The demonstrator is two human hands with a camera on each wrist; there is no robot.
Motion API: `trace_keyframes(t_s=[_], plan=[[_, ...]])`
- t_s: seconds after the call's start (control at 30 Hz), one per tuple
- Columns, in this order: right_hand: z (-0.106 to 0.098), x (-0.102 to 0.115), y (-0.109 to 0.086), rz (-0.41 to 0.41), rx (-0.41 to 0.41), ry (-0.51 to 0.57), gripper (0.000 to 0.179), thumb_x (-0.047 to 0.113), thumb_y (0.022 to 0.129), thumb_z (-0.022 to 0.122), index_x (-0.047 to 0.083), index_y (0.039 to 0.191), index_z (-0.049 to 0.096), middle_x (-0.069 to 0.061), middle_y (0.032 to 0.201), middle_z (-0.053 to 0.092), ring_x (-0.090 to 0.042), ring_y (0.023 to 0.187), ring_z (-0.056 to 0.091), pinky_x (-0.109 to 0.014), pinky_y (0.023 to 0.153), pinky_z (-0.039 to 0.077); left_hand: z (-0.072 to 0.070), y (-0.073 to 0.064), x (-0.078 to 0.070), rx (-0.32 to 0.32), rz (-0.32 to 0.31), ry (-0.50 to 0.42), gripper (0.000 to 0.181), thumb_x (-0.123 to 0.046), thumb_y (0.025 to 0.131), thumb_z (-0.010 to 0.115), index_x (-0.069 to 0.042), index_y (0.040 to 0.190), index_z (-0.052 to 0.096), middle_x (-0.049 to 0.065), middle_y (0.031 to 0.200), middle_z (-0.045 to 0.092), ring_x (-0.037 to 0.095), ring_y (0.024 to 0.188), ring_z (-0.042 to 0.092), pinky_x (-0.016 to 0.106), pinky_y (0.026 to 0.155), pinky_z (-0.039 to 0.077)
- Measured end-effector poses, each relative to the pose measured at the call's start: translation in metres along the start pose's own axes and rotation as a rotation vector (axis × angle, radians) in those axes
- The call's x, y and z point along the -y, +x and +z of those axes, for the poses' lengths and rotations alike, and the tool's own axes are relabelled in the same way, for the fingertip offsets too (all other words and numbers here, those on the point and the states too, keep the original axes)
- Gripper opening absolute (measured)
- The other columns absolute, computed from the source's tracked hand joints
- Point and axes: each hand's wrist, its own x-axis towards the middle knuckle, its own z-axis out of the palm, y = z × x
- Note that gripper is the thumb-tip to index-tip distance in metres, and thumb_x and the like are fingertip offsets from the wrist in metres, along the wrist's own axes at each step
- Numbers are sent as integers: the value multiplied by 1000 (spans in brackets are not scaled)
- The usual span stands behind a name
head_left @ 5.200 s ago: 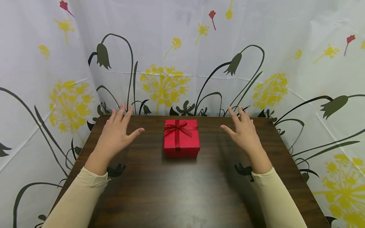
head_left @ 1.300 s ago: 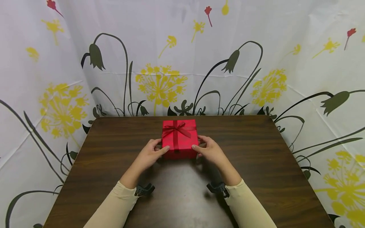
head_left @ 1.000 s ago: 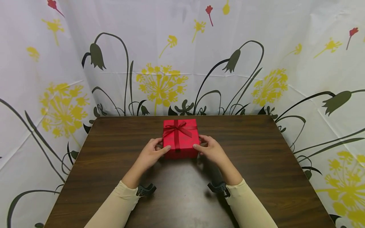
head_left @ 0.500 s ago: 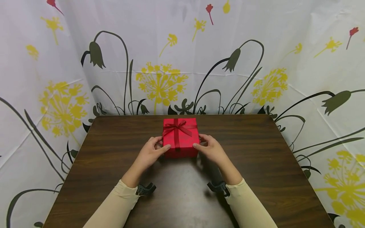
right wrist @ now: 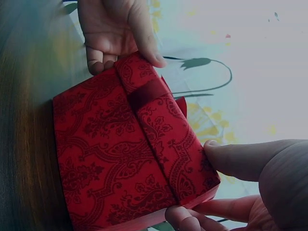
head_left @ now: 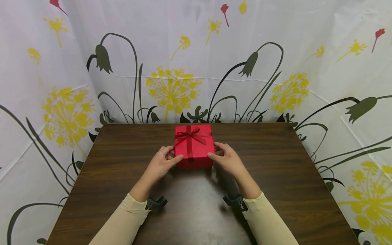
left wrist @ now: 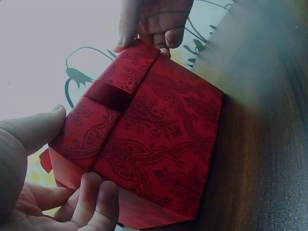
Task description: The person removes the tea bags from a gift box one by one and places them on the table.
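Observation:
A red gift box (head_left: 195,164) with a damask pattern stands on the table near its far edge. Its lid (head_left: 200,149) carries a dark red ribbon (head_left: 190,148) tied in a bow. My left hand (head_left: 158,164) pinches the lid's near left corner, thumb on top and fingers along the side under its rim. At the near right corner my right hand (head_left: 229,162) grips the lid the same way. In the left wrist view the lid's lower edge shows as a seam across the box wall (left wrist: 168,125). The right wrist view shows the fingertips (right wrist: 178,214) at that rim.
The dark wooden table (head_left: 275,163) extends around the box. Behind it hangs a white curtain (head_left: 196,41) printed with flowers. Both wrists wear black camera mounts (head_left: 157,203) under cream sleeves (head_left: 122,217).
Both hands came in from being spread wide beside the box and took hold of the lid's near corners. Over the last half second the lid's top has risen slightly.

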Motion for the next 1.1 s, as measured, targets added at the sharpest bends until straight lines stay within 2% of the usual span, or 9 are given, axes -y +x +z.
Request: trace_keyframes(t_s=[0.33,0.53,0.7,0.9,1.1], plan=[[1,8,-6,-2,-33,12,65,33,97,83,17,156,60,-9,136,64,-28,103,68,-32,76,57,-5,-4,-8,-20,28,-19,69,-31,100,81,3,153,55,19,125,59,22,97,62,22,74,52],[0,14,-10,-32,-44,31,67,31,98,82,14,158,58,-10,138,61,-29,105,69,-31,79,57,-8,-6,-13,-24,21,-4,72,-34,99,82,-1,157,53,16,126,59,24,97,62,23,74,52],[2,17,-12,-61,-69,66,66,27,97,83,12,157,59,-10,138,62,-26,101,69,-31,80,58,-12,-6,-14,-13,29,-21,77,-32,99,82,-3,162,48,18,126,58,22,95,61,24,72,51],[8,25,-12,-88,-85,128,65,24,96,85,13,155,60,-10,139,61,-22,98,69,-32,80,57,-23,-8,-18,-16,46,-14,79,-32,100,81,-5,164,44,20,129,59,23,94,61,25,71,51],[18,36,-12,-75,-107,181,60,22,95,87,17,150,63,-12,139,60,-22,97,68,-30,77,58,-43,-12,-24,23,46,-2,80,-32,101,81,-6,165,41,22,135,58,26,97,63,26,73,54]])
